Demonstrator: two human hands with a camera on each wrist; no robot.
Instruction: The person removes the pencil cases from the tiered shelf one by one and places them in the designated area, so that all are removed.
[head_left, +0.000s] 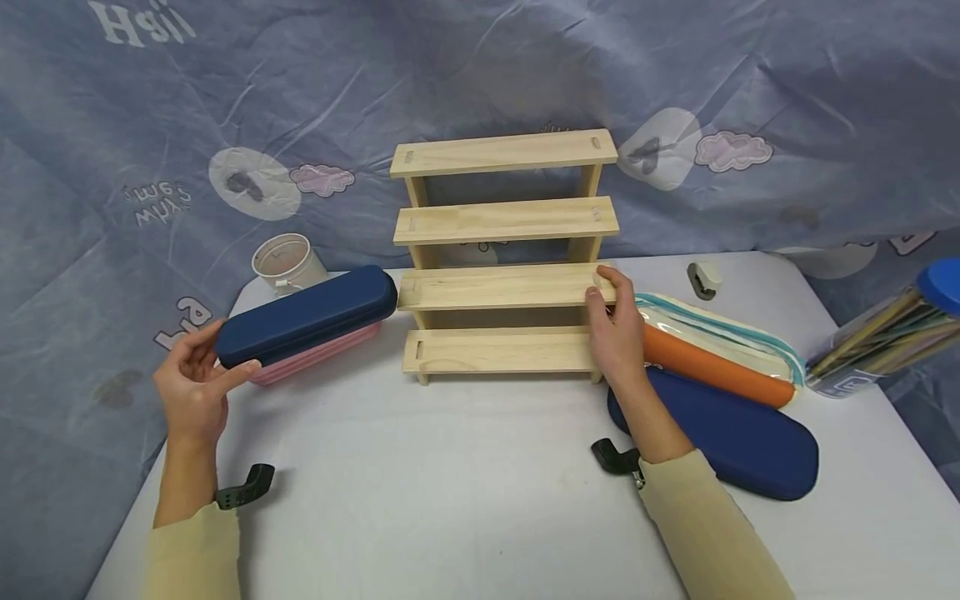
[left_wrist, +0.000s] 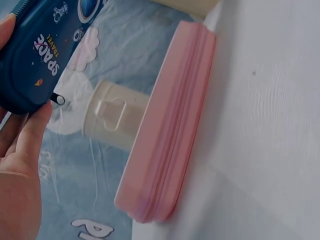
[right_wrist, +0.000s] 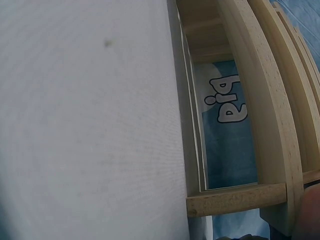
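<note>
My left hand (head_left: 197, 387) grips the near end of a dark blue pencil case (head_left: 307, 317), thumb on its front side. In the left wrist view this pencil case carries a "SPACE TRAVEL" print and is raised above a pink pencil case (left_wrist: 165, 125) on the table. A stepped wooden shelf (head_left: 487, 287) with several boards stands at the back middle. With thumb and fingers, my right hand (head_left: 617, 337) grasps the right end of its second board from the bottom. The right wrist view shows the shelf's wooden frame (right_wrist: 237, 199) from low down, with only an edge of the hand.
A white mug (head_left: 288, 262) stands behind the pink case. To the right lie an orange and clear pencil case (head_left: 716, 362), a navy case (head_left: 735, 433) partly under my right forearm, and a small white and grey object (head_left: 703, 280). A blue-lidded jar of sticks (head_left: 885, 333) stands at the right edge.
</note>
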